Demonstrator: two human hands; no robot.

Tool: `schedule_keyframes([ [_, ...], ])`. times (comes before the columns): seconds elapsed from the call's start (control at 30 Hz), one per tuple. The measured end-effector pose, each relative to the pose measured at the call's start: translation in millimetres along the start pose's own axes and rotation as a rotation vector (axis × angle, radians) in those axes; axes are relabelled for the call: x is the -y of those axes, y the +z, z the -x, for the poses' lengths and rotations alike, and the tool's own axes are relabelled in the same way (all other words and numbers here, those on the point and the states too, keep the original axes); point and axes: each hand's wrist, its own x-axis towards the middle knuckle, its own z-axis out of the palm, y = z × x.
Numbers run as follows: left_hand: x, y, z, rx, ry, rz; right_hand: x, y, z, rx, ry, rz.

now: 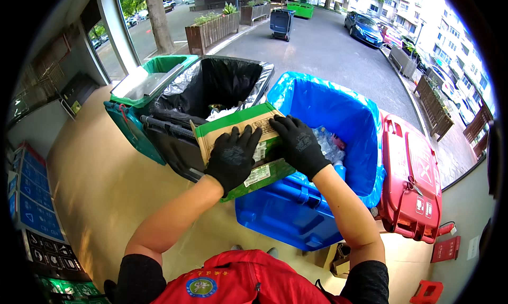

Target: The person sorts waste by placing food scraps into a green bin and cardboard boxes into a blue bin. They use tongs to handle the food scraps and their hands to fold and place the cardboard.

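My left hand (232, 158), in a black glove, lies with its fingers across the top of a brown and green cardboard box (275, 171). My right hand (300, 145), gloved the same way, grips the box at its right end. The box is tilted and held up in front of two lined bins. Behind its left part is a black bin (177, 140) with a black bag, some light-coloured waste showing inside. To the right stands a blue bin (291, 214) with a blue liner; clear plastic bottles (329, 145) lie in it. The undersides of both hands are hidden.
A green bin (135, 134) stands at the far left of the row, a red bin (407, 166) at the right with scissors (414, 185) on its lid. An open carton (343, 261) sits on the floor by the blue bin. Beyond are a wheeled bin (281, 23), planters and parked cars.
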Motion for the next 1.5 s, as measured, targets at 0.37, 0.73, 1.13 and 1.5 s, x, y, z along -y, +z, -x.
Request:
schedule_keyframes([
  [0.37,-1.5,7.6,-6.8,-0.015,-0.047,0.003,49.7,-7.2,19.1,-0.377,0.095,0.051],
  [0.73,2.0,6.5,-20.7,0.046,0.050,0.034,84.1,26.3,97.6,0.060,0.055,0.117],
  [1.13,-5.2,-26.8,-24.6,0.218,0.123,0.033,61.9,30.5,58.0,0.315,0.288,-0.045],
  [1.5,-26.7,-49.8,-23.8,0.365,0.087,-0.104,58.0,32.4,79.0,0.130,0.217,0.176],
])
